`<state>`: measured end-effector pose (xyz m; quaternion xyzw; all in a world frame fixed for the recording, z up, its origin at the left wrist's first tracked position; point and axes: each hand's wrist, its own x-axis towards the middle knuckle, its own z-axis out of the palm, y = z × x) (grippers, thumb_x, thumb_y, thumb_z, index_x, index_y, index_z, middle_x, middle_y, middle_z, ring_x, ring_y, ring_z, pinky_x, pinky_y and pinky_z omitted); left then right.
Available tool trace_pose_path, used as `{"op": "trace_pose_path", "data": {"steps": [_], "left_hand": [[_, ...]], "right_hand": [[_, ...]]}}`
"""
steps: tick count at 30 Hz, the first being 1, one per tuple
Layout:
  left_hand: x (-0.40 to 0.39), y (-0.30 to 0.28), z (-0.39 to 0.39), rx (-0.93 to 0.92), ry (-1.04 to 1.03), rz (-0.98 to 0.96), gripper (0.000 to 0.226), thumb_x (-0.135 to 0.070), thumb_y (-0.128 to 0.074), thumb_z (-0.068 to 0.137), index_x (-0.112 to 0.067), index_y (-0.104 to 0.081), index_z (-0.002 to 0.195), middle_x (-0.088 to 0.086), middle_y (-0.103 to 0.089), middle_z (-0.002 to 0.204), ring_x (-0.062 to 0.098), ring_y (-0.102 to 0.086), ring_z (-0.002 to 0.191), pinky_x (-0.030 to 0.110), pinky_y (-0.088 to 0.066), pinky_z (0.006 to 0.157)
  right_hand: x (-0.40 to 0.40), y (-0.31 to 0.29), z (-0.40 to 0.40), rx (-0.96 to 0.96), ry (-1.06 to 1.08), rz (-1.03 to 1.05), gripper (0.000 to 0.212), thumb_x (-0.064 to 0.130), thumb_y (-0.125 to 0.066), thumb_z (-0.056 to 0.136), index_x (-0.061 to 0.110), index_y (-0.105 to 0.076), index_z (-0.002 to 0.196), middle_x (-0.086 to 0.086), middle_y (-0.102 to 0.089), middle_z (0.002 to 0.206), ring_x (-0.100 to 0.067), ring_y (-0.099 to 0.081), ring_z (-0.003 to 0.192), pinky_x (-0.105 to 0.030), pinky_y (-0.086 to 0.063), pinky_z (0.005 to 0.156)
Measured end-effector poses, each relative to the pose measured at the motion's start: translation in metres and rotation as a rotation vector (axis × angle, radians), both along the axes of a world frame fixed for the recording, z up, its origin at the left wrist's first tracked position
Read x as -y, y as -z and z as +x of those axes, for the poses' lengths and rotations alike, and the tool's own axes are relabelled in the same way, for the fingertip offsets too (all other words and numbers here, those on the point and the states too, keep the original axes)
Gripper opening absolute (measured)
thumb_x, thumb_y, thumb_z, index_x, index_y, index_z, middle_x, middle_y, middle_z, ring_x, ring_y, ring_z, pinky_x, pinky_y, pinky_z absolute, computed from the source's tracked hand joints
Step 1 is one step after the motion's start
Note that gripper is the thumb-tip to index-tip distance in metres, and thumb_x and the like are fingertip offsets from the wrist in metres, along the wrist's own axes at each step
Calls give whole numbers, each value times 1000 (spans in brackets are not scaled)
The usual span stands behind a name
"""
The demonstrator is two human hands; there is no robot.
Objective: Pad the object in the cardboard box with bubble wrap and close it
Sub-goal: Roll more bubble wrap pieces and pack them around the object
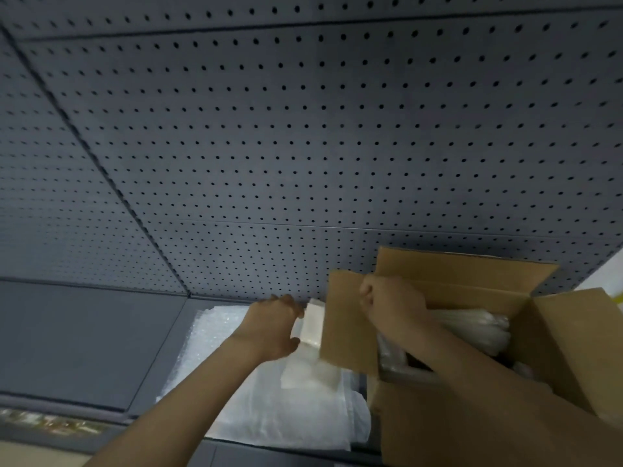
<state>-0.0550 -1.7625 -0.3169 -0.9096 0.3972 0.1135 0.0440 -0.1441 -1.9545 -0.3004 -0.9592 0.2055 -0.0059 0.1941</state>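
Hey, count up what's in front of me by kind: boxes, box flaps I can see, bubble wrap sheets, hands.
Cardboard box: 1
Open box flaps in view: 3 (left, back, right)
Bubble wrap pile beside the box: 1; sheets in it cannot be told apart
Hands: 2 (left hand, right hand)
Total: 7

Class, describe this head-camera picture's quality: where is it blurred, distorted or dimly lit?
Head view: the pegboard wall bends with wide-angle distortion; the left hand and right hand are motion-blurred; light is dim and even, brightest on the bubble wrap.
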Motion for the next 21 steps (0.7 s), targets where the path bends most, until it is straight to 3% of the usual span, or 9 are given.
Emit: {"op": "trace_pose_path", "data": {"steps": [5, 7, 9, 13, 17, 21], "left_hand": [[-68, 23, 30, -33, -94, 125, 51, -37, -58, 88, -23, -45, 136, 2, -51, 134, 23, -53, 119, 35, -44, 97], [-97, 34, 44, -61, -123, 162, 50, -37, -57, 89, -23, -45, 136, 2, -52, 133, 23, -53, 118, 35, -44, 95], [-127, 43, 58, -88, -132, 189, 50, -35, -56, 89, -24, -45, 136, 2, -53, 132, 23, -54, 117, 35, -45, 95], [-176, 64, 85, -131, -102, 233, 49, -33, -55, 90, -22, -44, 136, 3, -52, 132, 24, -54, 117, 35, -46, 94], [-208, 82, 97, -198, -43, 252, 46, -33, -53, 90, -18, -46, 133, 6, -52, 129, 25, -54, 114, 36, -47, 94], [-223, 100, 98, -243, 7, 246, 46, -34, -51, 91, -18, -45, 133, 6, -51, 131, 24, -54, 115, 36, -46, 92]], "right_hand": [[-80, -22, 36, 224, -181, -102, 10, 30, -52, 92, 33, -61, 96, 10, -72, 83, -10, -65, 68, -27, -54, 61], [-119, -16, 44, 224, -213, 23, 12, 29, -54, 93, 30, -64, 99, 11, -71, 88, -8, -63, 72, -16, -45, 59], [-156, 4, 49, 163, -208, 143, 13, 25, -54, 94, 24, -64, 102, 9, -69, 97, -6, -58, 77, -12, -38, 60], [-191, 67, 55, -90, -67, 160, 23, 24, -52, 94, 23, -54, 117, 5, -61, 118, -11, -59, 104, -22, -48, 86], [-196, 117, 56, -410, 36, -26, 50, 29, -55, 90, 17, -37, 135, -6, -46, 134, -24, -45, 122, -31, -43, 97], [-194, 155, 48, -507, 127, -176, 74, 21, -61, 83, 16, -23, 146, -10, -26, 149, -30, -30, 134, -37, -30, 109]]}}
